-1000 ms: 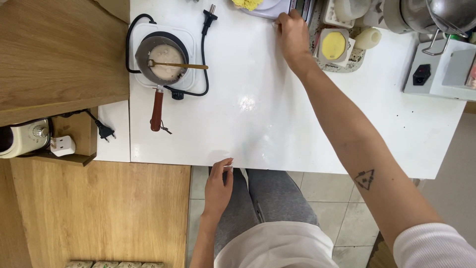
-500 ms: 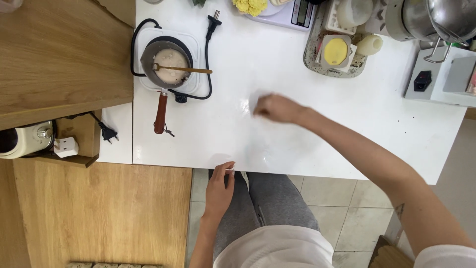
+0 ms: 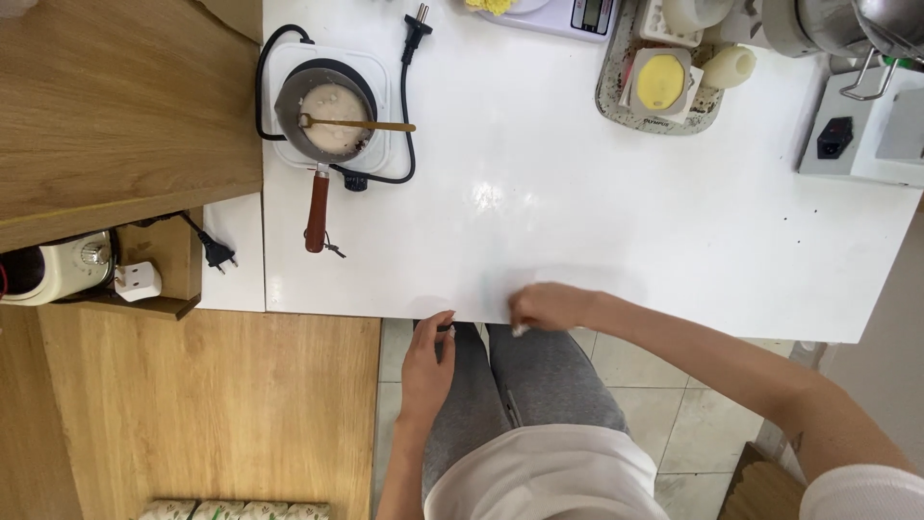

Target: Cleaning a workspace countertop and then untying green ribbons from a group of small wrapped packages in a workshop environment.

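Note:
My right hand (image 3: 551, 306) rests at the front edge of the white table (image 3: 597, 221) with its fingers curled. It seems to pinch a thin clear sheet (image 3: 568, 284), which shows only as a faint outline on the tabletop. My left hand (image 3: 428, 364) is just left of it, below the table edge. Its fingertips touch the edge and are closed on the sheet's near corner. Grey trousers and a white shirt show below the hands.
A small pot with a wooden spoon (image 3: 332, 111) sits on a white hotplate (image 3: 289, 67) at the back left, its red handle (image 3: 316, 212) pointing toward me. At the back are a scale (image 3: 563, 14), a tray with a yellow-topped cup (image 3: 662, 82) and a metal appliance (image 3: 866, 125). A wooden counter (image 3: 115, 106) is on the left.
My right hand has drawn back from the far side of the table, across its middle, to the near edge beside my left hand. My left hand stayed at the edge.

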